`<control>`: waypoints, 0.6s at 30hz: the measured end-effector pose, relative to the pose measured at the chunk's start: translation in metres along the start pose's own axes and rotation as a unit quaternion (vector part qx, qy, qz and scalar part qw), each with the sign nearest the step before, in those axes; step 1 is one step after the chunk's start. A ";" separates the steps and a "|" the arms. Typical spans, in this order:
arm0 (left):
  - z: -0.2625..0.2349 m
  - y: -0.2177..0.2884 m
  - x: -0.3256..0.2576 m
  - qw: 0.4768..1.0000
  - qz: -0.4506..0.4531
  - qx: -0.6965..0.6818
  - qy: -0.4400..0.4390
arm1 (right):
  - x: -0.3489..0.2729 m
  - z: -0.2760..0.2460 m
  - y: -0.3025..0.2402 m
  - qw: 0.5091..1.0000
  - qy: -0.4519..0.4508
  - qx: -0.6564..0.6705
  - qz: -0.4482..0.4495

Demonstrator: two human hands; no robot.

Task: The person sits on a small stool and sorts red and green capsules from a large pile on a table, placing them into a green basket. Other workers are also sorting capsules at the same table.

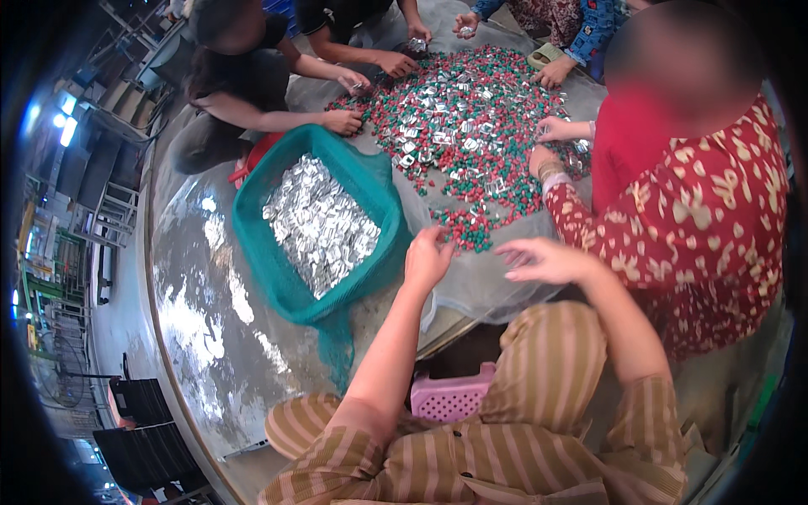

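Observation:
A wide pile of small red and green pieces (484, 198) mixed with shiny silver metal pieces (446, 135) is spread out in front of me. My left hand (427, 259) is at the pile's near edge, next to red and green pieces, its fingers bent and thumb apart, with nothing visible in it. To its right, my right hand (545, 259) hovers over the grey sheet with fingers stretched out, holding nothing. Left of my left hand sits a basin lined with green netting (290, 310), with many silver metal pieces (320, 223) inside.
Co-workers' hands (343, 123) reach into the pile from the far side. At my right, a person in a red patterned top (699, 210) works close to my right arm. A red container (263, 150) stands behind the basin. A pink stool (452, 394) is below me.

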State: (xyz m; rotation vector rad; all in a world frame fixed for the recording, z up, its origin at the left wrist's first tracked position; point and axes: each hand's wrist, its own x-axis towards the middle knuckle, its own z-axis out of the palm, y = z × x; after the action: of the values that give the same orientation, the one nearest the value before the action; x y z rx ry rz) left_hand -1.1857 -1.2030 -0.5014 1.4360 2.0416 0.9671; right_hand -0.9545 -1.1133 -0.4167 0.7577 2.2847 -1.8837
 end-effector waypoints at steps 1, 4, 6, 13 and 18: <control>0.009 0.009 0.032 0.999 -0.006 -0.046 0.008 | 0.012 0.006 0.014 0.994 0.079 -0.076 -0.016; 0.043 -0.018 0.133 0.994 0.020 -0.016 0.110 | 0.059 0.033 0.067 0.952 0.278 -0.090 -0.093; 0.049 -0.032 0.193 0.987 -0.048 -0.003 0.156 | 0.079 0.037 0.093 0.907 0.383 -0.138 -0.104; 0.088 -0.042 0.247 0.948 -0.225 0.213 0.079 | 0.118 0.013 0.147 0.856 0.498 -0.131 -0.048; 0.110 -0.034 0.164 0.975 -0.001 0.216 -0.047 | 0.138 -0.013 0.150 0.828 0.540 -0.148 -0.025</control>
State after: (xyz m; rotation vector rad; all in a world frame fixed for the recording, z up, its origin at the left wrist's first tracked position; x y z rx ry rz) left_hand -1.1859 -1.0259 -0.5941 1.6534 2.2728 0.4538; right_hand -1.0082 -1.0394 -0.5994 2.1040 3.0317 -1.0953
